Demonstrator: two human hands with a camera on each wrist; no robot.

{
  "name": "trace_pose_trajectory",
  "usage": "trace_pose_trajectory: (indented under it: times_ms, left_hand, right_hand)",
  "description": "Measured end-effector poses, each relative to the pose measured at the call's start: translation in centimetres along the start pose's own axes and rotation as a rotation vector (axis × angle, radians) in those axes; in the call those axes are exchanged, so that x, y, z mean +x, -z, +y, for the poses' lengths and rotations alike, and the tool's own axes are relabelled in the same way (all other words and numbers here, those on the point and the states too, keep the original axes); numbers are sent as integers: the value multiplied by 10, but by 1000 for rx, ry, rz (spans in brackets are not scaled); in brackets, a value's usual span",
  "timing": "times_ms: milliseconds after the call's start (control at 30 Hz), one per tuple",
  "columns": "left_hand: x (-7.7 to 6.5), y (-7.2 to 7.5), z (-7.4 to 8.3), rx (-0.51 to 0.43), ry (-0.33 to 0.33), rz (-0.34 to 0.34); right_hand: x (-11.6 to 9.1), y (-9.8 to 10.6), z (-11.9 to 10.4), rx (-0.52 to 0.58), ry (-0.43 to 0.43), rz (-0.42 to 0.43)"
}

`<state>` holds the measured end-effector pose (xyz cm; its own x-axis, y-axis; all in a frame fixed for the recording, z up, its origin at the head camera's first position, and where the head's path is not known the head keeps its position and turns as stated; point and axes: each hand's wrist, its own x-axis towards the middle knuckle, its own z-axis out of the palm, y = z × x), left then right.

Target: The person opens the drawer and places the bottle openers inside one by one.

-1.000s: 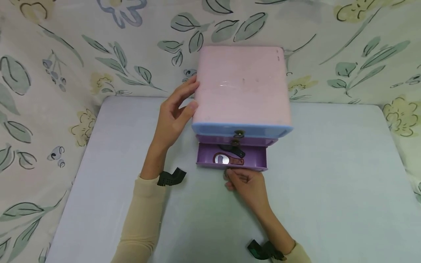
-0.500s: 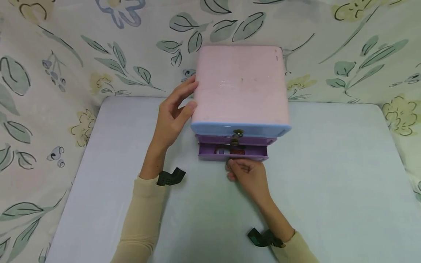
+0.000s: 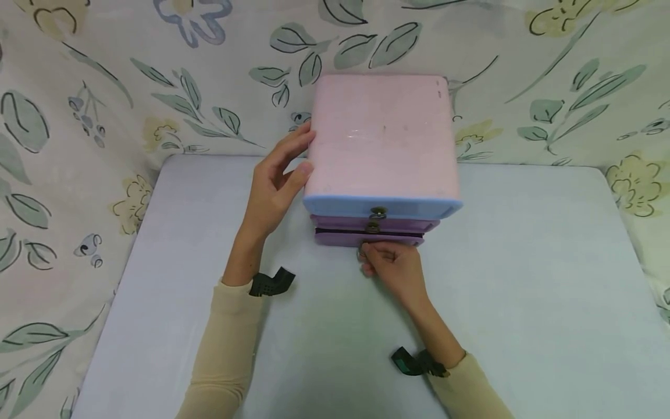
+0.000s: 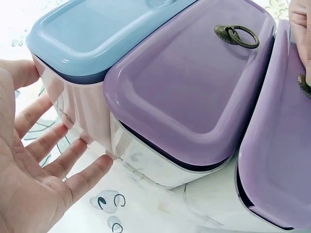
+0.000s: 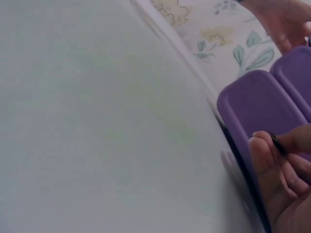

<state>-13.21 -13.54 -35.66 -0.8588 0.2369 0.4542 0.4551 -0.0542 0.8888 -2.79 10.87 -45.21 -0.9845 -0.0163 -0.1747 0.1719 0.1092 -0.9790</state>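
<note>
A small pink drawer cabinet (image 3: 384,134) stands at the table's back edge, with a blue top drawer (image 4: 102,39) and two purple ones below. My left hand (image 3: 274,189) rests against its left side, fingers spread and fairly straight in the left wrist view. At the front, my right hand (image 3: 398,270) pinches the ring pull (image 5: 277,144) of the bottom drawer (image 3: 340,238) between thumb and fingers. Only a thin dark gap shows above that drawer's front, so its contents are hidden. The middle drawer (image 4: 180,97) carries a hanging brass ring (image 4: 245,38).
A white table (image 3: 534,279) extends to both sides of the cabinet and in front of it. Floral cloth (image 3: 209,75) hangs behind and at the left. Black straps (image 3: 272,282) circle both wrists.
The bottom drawer has slid inward, from well out to almost flush, with my right hand moving along with it. The round mirror and dark item inside are now covered. My left hand stays put.
</note>
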Motion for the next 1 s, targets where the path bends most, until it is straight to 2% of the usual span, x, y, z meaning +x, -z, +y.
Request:
trace_pose_trajectory:
  times_ms: [500,733,867,1000]
  left_hand:
    - [0,0,1,16,22,8]
    - [1,1,-1,10,7,1]
    - [0,2,-1,1,6,-1]
    - [-3,4,-3,1,4,6]
  right_hand:
    - [10,1,-6,-28,-15,-5]
    - [12,1,-7,-30,-16,-1]
    - [11,3,-6,-81,-12,-10]
    - [7,7,-4,-196,9,-26]
